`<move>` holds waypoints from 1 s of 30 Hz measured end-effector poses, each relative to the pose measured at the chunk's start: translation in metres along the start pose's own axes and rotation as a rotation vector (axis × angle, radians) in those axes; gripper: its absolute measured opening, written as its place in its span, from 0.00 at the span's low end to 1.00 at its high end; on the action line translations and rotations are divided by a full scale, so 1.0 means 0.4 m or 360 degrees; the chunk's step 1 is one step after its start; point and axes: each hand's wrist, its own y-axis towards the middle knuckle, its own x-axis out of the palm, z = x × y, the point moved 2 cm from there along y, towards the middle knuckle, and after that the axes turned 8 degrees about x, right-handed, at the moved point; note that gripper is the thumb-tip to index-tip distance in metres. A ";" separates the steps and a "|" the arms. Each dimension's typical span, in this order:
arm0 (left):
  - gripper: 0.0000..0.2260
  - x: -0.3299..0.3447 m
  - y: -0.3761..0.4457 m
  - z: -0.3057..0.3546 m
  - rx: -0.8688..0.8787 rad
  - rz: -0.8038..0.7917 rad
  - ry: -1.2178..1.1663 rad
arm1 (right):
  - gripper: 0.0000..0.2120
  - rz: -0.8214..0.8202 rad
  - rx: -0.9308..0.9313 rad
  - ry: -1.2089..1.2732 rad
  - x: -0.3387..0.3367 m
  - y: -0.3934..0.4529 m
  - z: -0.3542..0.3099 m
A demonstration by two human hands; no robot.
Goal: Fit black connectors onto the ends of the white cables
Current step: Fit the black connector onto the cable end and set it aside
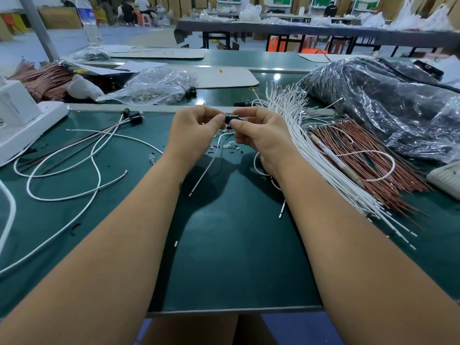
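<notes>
Head view: my left hand [196, 131] and right hand [256, 135] pinch one black connector [232, 119].
Bare green table [236, 257] lies near; white cables [321, 155] crowd right.

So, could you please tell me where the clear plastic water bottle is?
In the head view, the clear plastic water bottle stands far left, beside the grey pole.

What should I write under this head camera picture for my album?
Both hands, left and right, pinch a black connector above a green table, white cables bundled beside them.
</notes>
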 end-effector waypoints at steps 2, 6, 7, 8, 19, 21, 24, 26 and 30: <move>0.04 -0.001 0.000 -0.001 0.0000 0.0017 0.0006 | 0.09 0.0055 -0.0042 -0.0043 -0.005 0.000 -0.003; 0.07 -0.008 0.004 -0.010 -0.0009 0.0060 0.0003 | 0.07 0.0151 -0.0111 -0.0117 -0.012 -0.001 -0.007; 0.07 -0.010 0.005 -0.012 -0.0012 0.0066 0.0010 | 0.07 0.0165 -0.0124 -0.0134 -0.012 -0.001 -0.007; 0.08 -0.011 0.007 -0.014 -0.0020 0.0070 0.0014 | 0.07 0.0176 -0.0143 -0.0153 -0.012 -0.001 -0.007; 0.04 -0.021 0.009 -0.014 -0.0149 0.0005 0.0015 | 0.09 0.0287 -0.0362 -0.0392 -0.009 -0.002 -0.012; 0.03 -0.026 0.008 -0.011 -0.0142 -0.0006 -0.0013 | 0.09 0.0303 -0.0350 -0.0364 -0.010 0.001 -0.011; 0.02 -0.026 0.004 -0.005 -0.0079 -0.0021 -0.0009 | 0.08 0.0285 -0.0295 -0.0221 -0.011 0.004 -0.009; 0.01 -0.024 0.004 -0.002 -0.0043 -0.0024 0.0001 | 0.08 0.0270 -0.0272 -0.0153 -0.011 0.006 -0.007; 0.02 -0.020 0.002 0.000 0.0047 -0.0050 0.0047 | 0.08 0.0253 -0.0259 -0.0140 -0.010 0.009 -0.005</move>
